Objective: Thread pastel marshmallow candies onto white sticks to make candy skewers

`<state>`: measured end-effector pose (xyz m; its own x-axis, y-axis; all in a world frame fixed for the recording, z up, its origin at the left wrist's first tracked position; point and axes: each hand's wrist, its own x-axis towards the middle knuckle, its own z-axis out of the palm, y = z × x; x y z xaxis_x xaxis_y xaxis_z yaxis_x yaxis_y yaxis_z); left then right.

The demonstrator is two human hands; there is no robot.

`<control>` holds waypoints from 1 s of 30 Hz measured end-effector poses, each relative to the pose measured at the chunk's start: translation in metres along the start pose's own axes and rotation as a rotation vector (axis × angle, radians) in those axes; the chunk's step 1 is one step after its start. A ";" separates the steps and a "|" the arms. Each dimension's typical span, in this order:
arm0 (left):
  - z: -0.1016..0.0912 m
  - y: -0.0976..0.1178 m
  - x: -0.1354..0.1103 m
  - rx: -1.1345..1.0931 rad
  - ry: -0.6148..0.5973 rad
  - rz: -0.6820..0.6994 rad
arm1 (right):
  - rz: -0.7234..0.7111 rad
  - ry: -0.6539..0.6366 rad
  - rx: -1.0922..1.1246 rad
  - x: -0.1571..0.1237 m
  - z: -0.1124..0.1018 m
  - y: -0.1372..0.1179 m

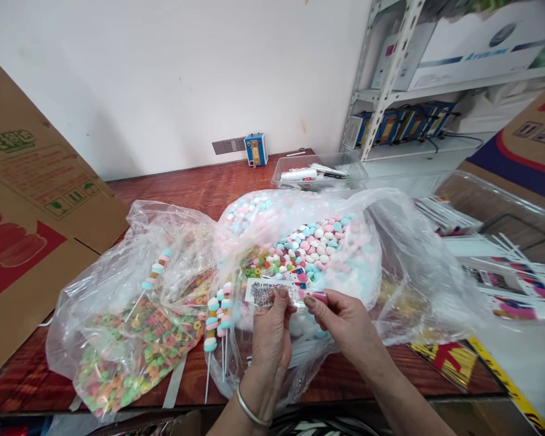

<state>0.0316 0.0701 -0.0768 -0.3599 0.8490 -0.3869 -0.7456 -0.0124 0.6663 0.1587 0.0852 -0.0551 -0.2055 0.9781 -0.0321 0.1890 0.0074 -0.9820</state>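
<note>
My left hand [272, 324] pinches a small printed plastic wrapper [267, 292], its white label side facing up. Thumb and finger of my right hand [340, 315] grip the wrapper's other end, which is pink and blue. Both hands are over a large clear bag of pastel marshmallow candies [318, 245], coloured pink, white and blue. Left of my hands lie several candy skewers [212, 318] on white sticks. Another candy skewer [157, 269] rests on a clear bag of colourful ring candies [140, 345].
Cardboard boxes stand at the left [40, 200] and right. Behind the bags is a clear plastic tray [320, 163] with tubes and pens. A blue device [256, 150] sits by the wall. Stacked printed wrappers [504, 278] and a metal shelf [390, 85] are on the right.
</note>
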 end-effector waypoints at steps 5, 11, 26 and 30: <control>-0.002 -0.002 -0.003 0.036 -0.043 0.032 | 0.029 0.006 0.127 0.001 0.001 -0.001; -0.001 0.002 -0.007 -0.021 -0.108 -0.161 | -0.034 0.081 0.017 -0.006 0.000 0.006; -0.008 0.011 -0.007 -0.242 -0.119 -0.233 | -0.638 0.092 -0.188 -0.043 0.003 -0.019; -0.012 0.022 -0.007 -0.327 -0.058 -0.231 | -0.663 0.043 -0.196 -0.041 0.010 -0.022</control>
<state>0.0109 0.0570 -0.0672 -0.1370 0.8775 -0.4596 -0.9457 0.0222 0.3243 0.1532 0.0426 -0.0343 -0.2998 0.7612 0.5751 0.2075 0.6404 -0.7395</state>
